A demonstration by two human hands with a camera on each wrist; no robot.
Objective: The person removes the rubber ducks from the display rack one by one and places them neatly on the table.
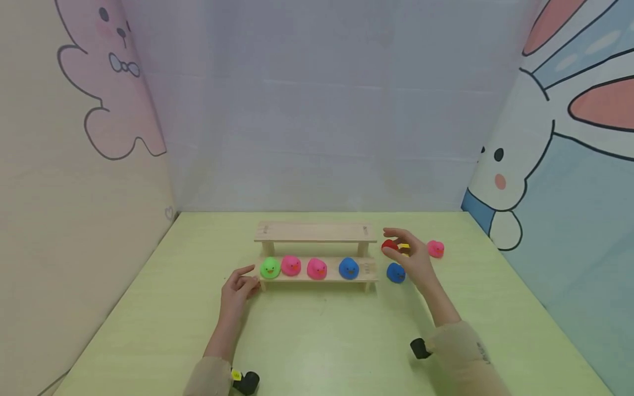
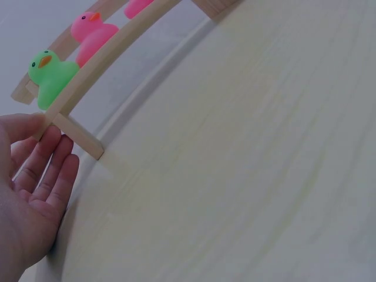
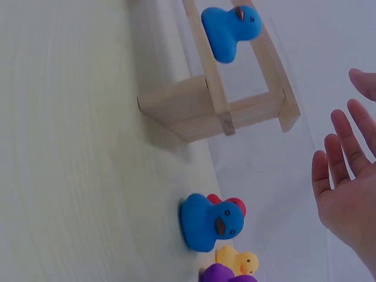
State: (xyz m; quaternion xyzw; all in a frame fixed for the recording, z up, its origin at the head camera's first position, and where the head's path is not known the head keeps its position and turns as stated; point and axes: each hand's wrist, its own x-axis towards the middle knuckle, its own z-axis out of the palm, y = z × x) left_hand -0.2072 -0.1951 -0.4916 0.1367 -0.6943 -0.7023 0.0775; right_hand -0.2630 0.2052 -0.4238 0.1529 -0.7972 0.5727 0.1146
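Head view: right hand (image 1: pixel 415 263) partly covers red duck (image 1: pixel 388 246) and yellow duck (image 1: pixel 405 247); sleeve lettering (image 1: pixel 482 352) illegible. Right wrist: bottom edge cuts purple toy (image 3: pixel 218 274). Left wrist: top edge crops pink duck (image 2: pixel 137 7).

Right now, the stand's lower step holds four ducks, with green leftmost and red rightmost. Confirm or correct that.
The rightmost colour is wrong: the head view shows a blue duck there, not a red one. The lower step does hold four, with the green duck leftmost.
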